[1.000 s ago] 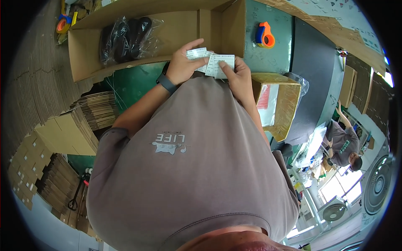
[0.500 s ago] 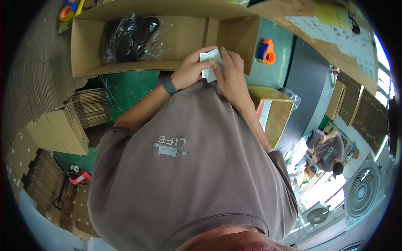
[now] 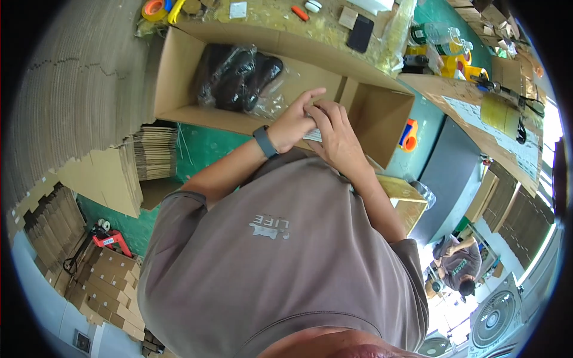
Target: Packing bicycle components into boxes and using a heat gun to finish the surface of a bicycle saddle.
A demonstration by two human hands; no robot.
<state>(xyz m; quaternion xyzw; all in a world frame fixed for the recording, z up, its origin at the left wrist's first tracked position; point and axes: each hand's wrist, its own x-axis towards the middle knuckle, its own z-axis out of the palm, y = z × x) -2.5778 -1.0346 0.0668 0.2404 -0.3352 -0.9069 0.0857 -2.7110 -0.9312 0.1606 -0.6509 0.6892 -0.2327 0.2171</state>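
Note:
My left hand point(image 3: 293, 124), with a dark band point(image 3: 264, 141) on its wrist, meets my right hand point(image 3: 335, 128) just in front of a long open cardboard box. Between them they hold a small folded white printed paper point(image 3: 313, 135), mostly covered by my fingers. The right fingers curl over its top, while one left finger sticks out toward the box. Inside the cardboard box point(image 3: 286, 43), dark objects in clear plastic point(image 3: 239, 77) lie at the left end; their exact kind is unclear.
Stacked flat cardboard point(image 3: 83, 89) rises on the left. A phone point(image 3: 360, 33) and plastic bottles point(image 3: 433, 34) stand beyond the box. An orange-and-blue tape dispenser point(image 3: 409, 136) sits to its right. Another person point(image 3: 459, 262) is farther off at lower right, near a fan point(image 3: 494, 316).
The view has shifted, bringing more of the far tabletop into sight. My hands have closed further over the paper, which was more exposed before. The wrapped objects remain in the box.

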